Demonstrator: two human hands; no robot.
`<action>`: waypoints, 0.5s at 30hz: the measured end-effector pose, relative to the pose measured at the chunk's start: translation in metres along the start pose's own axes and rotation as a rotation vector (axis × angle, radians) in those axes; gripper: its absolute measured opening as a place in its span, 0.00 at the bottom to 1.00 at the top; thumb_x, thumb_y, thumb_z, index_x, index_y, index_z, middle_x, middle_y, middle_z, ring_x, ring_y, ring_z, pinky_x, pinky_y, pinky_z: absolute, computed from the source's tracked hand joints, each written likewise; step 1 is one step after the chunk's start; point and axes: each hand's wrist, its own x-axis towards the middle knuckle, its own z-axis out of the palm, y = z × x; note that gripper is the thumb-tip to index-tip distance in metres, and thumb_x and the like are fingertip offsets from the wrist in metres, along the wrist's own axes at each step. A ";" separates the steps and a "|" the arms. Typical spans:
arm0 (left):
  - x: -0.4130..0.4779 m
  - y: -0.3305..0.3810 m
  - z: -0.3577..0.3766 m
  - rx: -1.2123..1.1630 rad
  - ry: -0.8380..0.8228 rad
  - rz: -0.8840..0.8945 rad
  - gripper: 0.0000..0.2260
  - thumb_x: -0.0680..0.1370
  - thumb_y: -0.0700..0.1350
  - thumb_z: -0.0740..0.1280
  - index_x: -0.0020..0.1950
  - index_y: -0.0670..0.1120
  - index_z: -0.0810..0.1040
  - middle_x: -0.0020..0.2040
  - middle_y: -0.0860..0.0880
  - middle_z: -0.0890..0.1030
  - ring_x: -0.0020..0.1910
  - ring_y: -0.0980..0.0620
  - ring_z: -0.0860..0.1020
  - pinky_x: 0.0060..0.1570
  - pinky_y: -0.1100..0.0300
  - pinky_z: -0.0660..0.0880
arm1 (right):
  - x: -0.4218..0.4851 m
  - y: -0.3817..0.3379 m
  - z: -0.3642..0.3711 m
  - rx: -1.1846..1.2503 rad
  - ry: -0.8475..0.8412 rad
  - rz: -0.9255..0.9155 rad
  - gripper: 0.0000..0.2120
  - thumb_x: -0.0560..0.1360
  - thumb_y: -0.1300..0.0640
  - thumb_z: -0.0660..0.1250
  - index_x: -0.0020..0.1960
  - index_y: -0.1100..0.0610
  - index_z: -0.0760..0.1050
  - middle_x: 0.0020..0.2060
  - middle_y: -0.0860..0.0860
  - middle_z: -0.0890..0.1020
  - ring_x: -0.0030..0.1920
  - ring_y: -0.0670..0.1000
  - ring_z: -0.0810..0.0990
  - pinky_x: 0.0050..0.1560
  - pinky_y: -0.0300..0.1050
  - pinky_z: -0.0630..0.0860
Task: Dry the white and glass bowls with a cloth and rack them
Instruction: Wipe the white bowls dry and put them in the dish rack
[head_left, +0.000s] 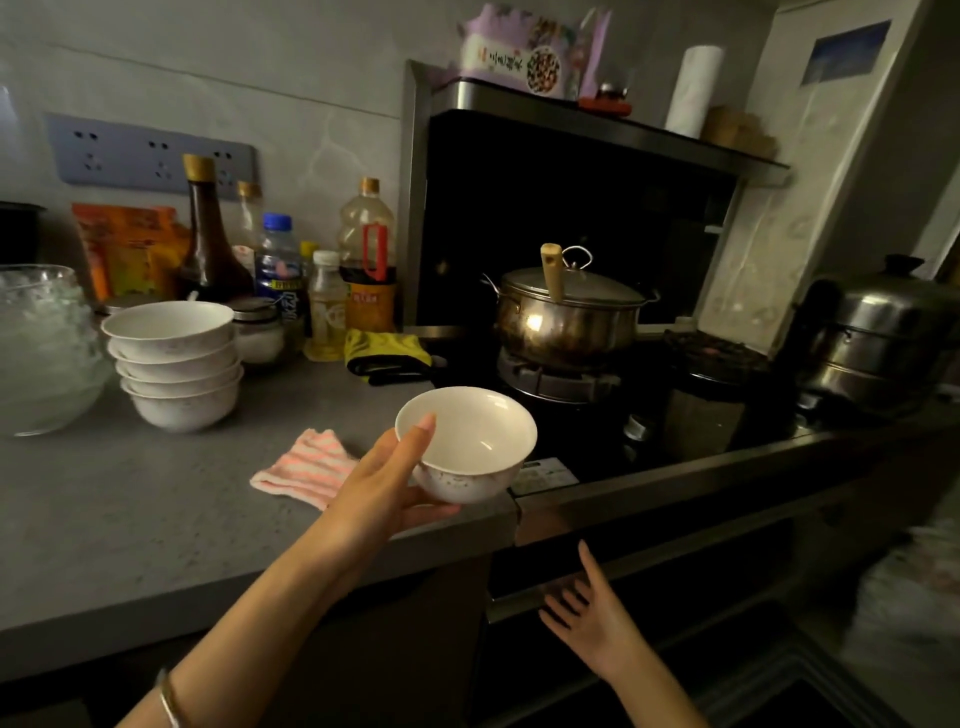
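Your left hand (387, 486) holds one white bowl (467, 441) upright in the air, above the front edge of the counter (130, 519), near its right end where the stove (561, 379) begins. The thumb lies over the near rim and points into the bowl, and the other fingers are curled under its base, so the hand is clamped on it. The inside of the bowl is plain white and the outer wall has small speckles.

Your right hand (592, 618) is lower, in front of the dark cabinet below the stove. Its fingers are straight and spread apart, with nothing in them. The fingertips are close to the long metal handle (519, 597), but I cannot tell if they touch it.

The pink and white striped cloth (301, 465) lies flat on the counter, just to the left of the held bowl and partly behind your left wrist. Toward the back left of the counter stands a stack of white bowls (176, 364), and beside it, at the left edge, is a stack of glass bowls (41, 348). Behind them, a row of bottles (322, 291) stands along the wall. On the stove sits a metal pot (566, 317) with its lid on.
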 end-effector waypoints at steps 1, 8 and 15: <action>0.000 -0.003 0.001 -0.006 0.004 -0.008 0.16 0.70 0.58 0.64 0.55 0.55 0.74 0.55 0.48 0.81 0.48 0.47 0.84 0.43 0.56 0.82 | 0.004 0.001 -0.001 0.013 -0.008 -0.004 0.40 0.74 0.47 0.68 0.77 0.58 0.52 0.73 0.59 0.62 0.72 0.60 0.63 0.72 0.58 0.59; -0.008 -0.017 0.009 -0.027 -0.022 -0.036 0.15 0.72 0.58 0.63 0.57 0.56 0.75 0.59 0.46 0.79 0.49 0.48 0.84 0.42 0.56 0.81 | 0.020 0.004 -0.002 -0.063 -0.077 -0.045 0.37 0.74 0.46 0.67 0.76 0.58 0.56 0.73 0.59 0.63 0.72 0.58 0.64 0.72 0.53 0.60; -0.021 -0.029 0.014 -0.031 -0.042 -0.058 0.13 0.74 0.57 0.62 0.57 0.56 0.75 0.55 0.49 0.81 0.49 0.48 0.84 0.43 0.56 0.81 | 0.017 0.010 -0.017 -0.037 -0.104 -0.066 0.38 0.74 0.47 0.68 0.77 0.56 0.53 0.74 0.59 0.61 0.72 0.57 0.64 0.71 0.53 0.60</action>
